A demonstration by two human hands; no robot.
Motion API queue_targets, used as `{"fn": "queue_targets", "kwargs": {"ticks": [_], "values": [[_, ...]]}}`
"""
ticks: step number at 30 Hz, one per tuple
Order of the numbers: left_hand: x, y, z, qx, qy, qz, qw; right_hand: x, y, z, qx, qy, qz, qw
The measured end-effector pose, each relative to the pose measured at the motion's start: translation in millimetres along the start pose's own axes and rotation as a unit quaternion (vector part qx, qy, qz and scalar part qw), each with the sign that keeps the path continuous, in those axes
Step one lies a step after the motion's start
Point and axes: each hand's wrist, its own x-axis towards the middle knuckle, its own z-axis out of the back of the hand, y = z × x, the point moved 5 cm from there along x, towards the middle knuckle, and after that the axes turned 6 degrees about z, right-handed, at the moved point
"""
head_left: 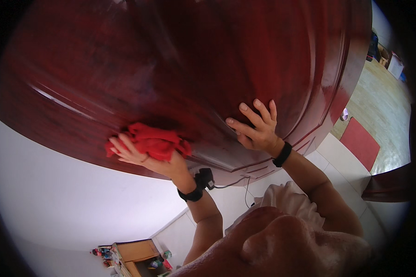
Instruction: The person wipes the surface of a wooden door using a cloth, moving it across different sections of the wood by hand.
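A glossy dark red wooden door panel (189, 69) with curved raised mouldings fills the upper part of the head view. My left hand (148, 159) lies over a bunched red cloth (155, 138) and presses it against the door near its left edge, beside the white wall. Part of the cloth is hidden under the palm. Farther right, my right hand (259, 127) rests on the door with its fingers spread and nothing in it. Both wrists wear black bands.
A white wall (78, 166) meets the door's left edge. Below stands a small wooden cabinet (136, 250) with bottles and small items. To the right, a red mat (359, 144) lies by the doorway, with boxes beyond. A dark cable (231, 184) hangs near my left wrist.
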Motion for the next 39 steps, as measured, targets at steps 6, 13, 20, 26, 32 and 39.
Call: {"fn": "queue_targets", "kwargs": {"ticks": [6, 13, 20, 26, 32, 39], "values": [[5.3, -51.0, -3.6, -0.038, 0.020, -0.020, 0.999, -2.7, 1.8, 12.7, 0.004, -0.001, 0.011, 1.000], [-123.0, -60.9, -28.1, -0.028, 0.065, 0.015, 0.997, -3.7, -2.7, 24.2, 0.050, 0.060, -0.004, 0.997], [-70.9, -44.2, -11.6, -0.026, 0.024, 0.011, 0.999, 15.6, -56.2, 74.6, 0.116, 0.085, -0.002, 0.990], [12.5, -96.5, -4.5, -0.057, -0.056, 0.024, 0.997, 14.3, -125.8, 119.3, 0.011, 0.010, -0.058, 0.998], [-63.6, -174.4, -31.1, -0.034, 0.048, -0.088, 0.994, -43.1, -123.7, 112.9, -0.025, -0.005, 0.037, 0.999], [-138.5, -200.7, -59.7, -0.024, 0.162, -0.093, 0.982, -35.2, -151.2, 137.0, 0.102, 0.093, 0.018, 0.990]]}}
